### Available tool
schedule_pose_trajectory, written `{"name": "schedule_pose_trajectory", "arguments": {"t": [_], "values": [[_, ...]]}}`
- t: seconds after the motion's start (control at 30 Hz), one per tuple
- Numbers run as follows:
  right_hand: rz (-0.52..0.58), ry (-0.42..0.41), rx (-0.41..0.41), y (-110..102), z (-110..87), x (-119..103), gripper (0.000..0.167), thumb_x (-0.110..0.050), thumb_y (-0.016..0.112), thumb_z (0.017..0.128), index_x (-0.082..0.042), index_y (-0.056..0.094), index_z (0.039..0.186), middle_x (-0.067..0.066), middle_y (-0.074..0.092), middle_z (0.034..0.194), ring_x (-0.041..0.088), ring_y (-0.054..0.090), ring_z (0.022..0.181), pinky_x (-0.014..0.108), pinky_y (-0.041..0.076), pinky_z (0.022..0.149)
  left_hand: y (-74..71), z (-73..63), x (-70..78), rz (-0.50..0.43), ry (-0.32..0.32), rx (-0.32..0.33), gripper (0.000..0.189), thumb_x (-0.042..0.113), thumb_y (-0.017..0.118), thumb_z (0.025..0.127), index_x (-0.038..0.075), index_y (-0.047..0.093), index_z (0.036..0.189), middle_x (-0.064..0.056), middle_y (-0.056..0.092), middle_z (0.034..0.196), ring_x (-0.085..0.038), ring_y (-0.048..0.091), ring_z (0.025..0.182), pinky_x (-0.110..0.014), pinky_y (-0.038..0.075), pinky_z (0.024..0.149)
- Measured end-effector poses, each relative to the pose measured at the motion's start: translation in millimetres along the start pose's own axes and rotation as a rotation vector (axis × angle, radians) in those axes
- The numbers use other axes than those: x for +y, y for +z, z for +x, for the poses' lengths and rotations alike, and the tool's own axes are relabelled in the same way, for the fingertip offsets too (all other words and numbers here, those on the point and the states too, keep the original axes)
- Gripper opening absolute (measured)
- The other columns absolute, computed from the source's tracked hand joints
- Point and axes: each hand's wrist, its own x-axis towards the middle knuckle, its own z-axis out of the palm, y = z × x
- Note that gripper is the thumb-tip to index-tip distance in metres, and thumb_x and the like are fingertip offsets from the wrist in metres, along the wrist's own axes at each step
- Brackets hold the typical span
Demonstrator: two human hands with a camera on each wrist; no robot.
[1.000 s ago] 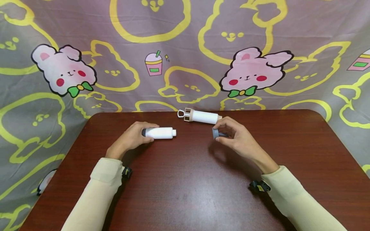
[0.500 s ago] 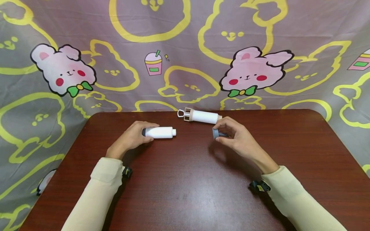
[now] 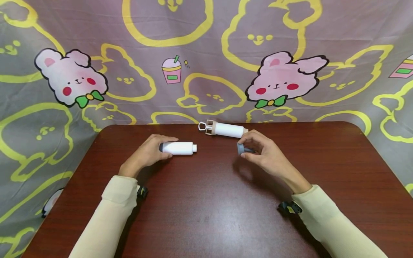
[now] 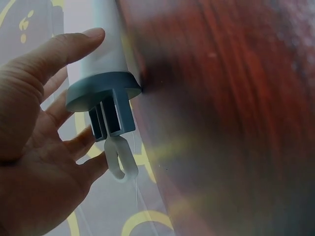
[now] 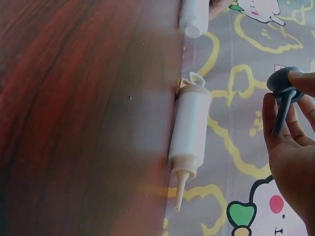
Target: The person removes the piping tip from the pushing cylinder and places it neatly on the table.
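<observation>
**Left hand [image 3: 149,152] around a white syringe barrel [image 3: 179,148], right hand [image 3: 265,149] pinching a blue-grey nozzle [image 3: 240,148]**

From my head camera, I look down on a dark red wood-grain table [image 3: 206,211]. My left hand grips the barrel near its blue-grey collar [image 3: 160,147], thumb on the near side and fingers on the far side; the barrel's short white neck points toward my right. Well apart from it, my right hand has the nozzle between thumb and fingers, its wide end facing the barrel. Beyond and between the two, a white syringe with beige ends [image 3: 229,130] lies near the table's far edge, its ring handle to the left. Both arms wear cream sleeves [image 3: 106,218], and a printed cloth [image 3: 206,59] hangs behind.

On my left wrist camera, the thumb lies along the barrel just above the collar, with the fingers curving behind. Two slotted legs extend from the collar, and a white loop [image 4: 121,160] hangs beyond them. I cannot tell whether the collar touches the table.

On my right wrist camera, the thumb presses the nozzle's rounded base while the fingers support it from the other side; its slim stem points down. The beige-ended syringe lies apart from that hand, tapered tip toward the bottom of the view. At the top, the barrel's neck end shows, with part of the left hand beside it.
</observation>
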Motion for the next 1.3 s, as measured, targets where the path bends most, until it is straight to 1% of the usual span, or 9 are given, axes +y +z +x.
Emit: {"name": "schedule_pose_trajectory", "arguments": {"t": [0.1, 0.27, 0.53, 0.63, 0.73, 0.9, 1.03, 1.2, 1.3], "values": [[0.003, 0.004, -0.002, 0, 0.1, 0, 0.032, 0.008, 0.075, 0.090, -0.002, 0.066, 0.119, 0.008, 0.060, 0.116, 0.018, 0.068, 0.110, 0.022, 0.056, 0.093, 0.7, 0.0, 0.3, 0.007, -0.013, -0.002, 0.059, 0.001, 0.085, 0.084, 0.006, 0.066, 0.140, -0.022, 0.069, 0.136, -0.038, 0.063, 0.120, -0.057, 0.050, 0.104], [-0.005, 0.011, 0.000, 0, 0.4, -1, 0.033, 0.008, 0.075, 0.090, -0.004, 0.066, 0.119, 0.008, 0.060, 0.117, 0.020, 0.068, 0.111, 0.022, 0.056, 0.093, 0.3, -1.4, 2.4, 0.029, -0.035, 0.006, 0.062, 0.005, 0.086, 0.085, 0.008, 0.065, 0.143, -0.023, 0.065, 0.141, -0.040, 0.057, 0.127, -0.058, 0.046, 0.108], [-0.005, 0.012, 0.002, 0, 1.0, -1, 0.032, 0.008, 0.075, 0.090, -0.003, 0.066, 0.119, 0.008, 0.060, 0.117, 0.022, 0.068, 0.112, 0.022, 0.057, 0.093, -1.9, -3.9, 8.4, 0.054, -0.052, 0.017, 0.067, 0.014, 0.088, 0.084, 0.012, 0.062, 0.146, -0.021, 0.058, 0.150, -0.044, 0.041, 0.141, -0.062, 0.036, 0.115], [-0.004, 0.012, 0.004, 0, 1.1, -1, 0.032, 0.008, 0.075, 0.090, -0.001, 0.066, 0.120, 0.008, 0.060, 0.117, 0.021, 0.068, 0.111, 0.021, 0.057, 0.093, -2.3, -4.7, 13.2, 0.052, -0.040, 0.021, 0.069, 0.017, 0.088, 0.083, 0.013, 0.062, 0.146, -0.019, 0.056, 0.152, -0.043, 0.037, 0.144, -0.062, 0.036, 0.116], [-0.005, 0.015, 0.006, 1, 1.0, -2, 0.032, 0.008, 0.075, 0.090, 0.000, 0.065, 0.120, 0.008, 0.060, 0.117, 0.022, 0.068, 0.111, 0.022, 0.057, 0.093, -2.8, -6.1, 22.3, 0.040, -0.023, 0.032, 0.070, 0.019, 0.089, 0.082, 0.014, 0.061, 0.147, -0.016, 0.055, 0.153, -0.041, 0.036, 0.146, -0.061, 0.036, 0.117], [-0.004, 0.027, 0.015, 1, 0.7, -2, 0.032, 0.007, 0.075, 0.091, -0.003, 0.066, 0.120, 0.008, 0.060, 0.117, 0.020, 0.069, 0.109, 0.022, 0.057, 0.092, -1.2, -8.2, 43.7, 0.038, 0.048, 0.089, 0.070, 0.021, 0.090, 0.082, 0.016, 0.063, 0.146, -0.011, 0.057, 0.153, -0.035, 0.039, 0.146, -0.058, 0.039, 0.116], [-0.001, 0.033, 0.030, 1, 0.5, -2, 0.032, 0.006, 0.075, 0.091, -0.004, 0.065, 0.119, 0.009, 0.062, 0.115, 0.017, 0.069, 0.106, 0.022, 0.057, 0.089, 2.6, -8.8, 63.8, 0.027, 0.119, 0.148, 0.066, 0.021, 0.089, 0.083, 0.017, 0.065, 0.143, -0.008, 0.062, 0.148, -0.031, 0.045, 0.144, -0.053, 0.040, 0.118], [0.001, 0.032, 0.046, 1, 0.3, -3, 0.033, 0.006, 0.076, 0.090, -0.004, 0.063, 0.118, 0.009, 0.065, 0.111, 0.014, 0.070, 0.102, 0.022, 0.057, 0.086, 11.2, -7.7, 87.2, 0.015, 0.209, 0.214, 0.058, 0.023, 0.088, 0.084, 0.018, 0.069, 0.139, -0.004, 0.068, 0.140, -0.027, 0.053, 0.138, -0.048, 0.043, 0.116], [0.008, 0.031, 0.055, 1, 0.2, -3, 0.033, 0.007, 0.076, 0.089, -0.003, 0.063, 0.118, 0.009, 0.066, 0.110, 0.013, 0.070, 0.101, 0.022, 0.058, 0.085, 18.2, -4.7, 97.9, 0.018, 0.275, 0.242, 0.056, 0.024, 0.089, 0.085, 0.017, 0.070, 0.137, -0.003, 0.071, 0.136, -0.026, 0.058, 0.133, -0.045, 0.046, 0.114]]}}
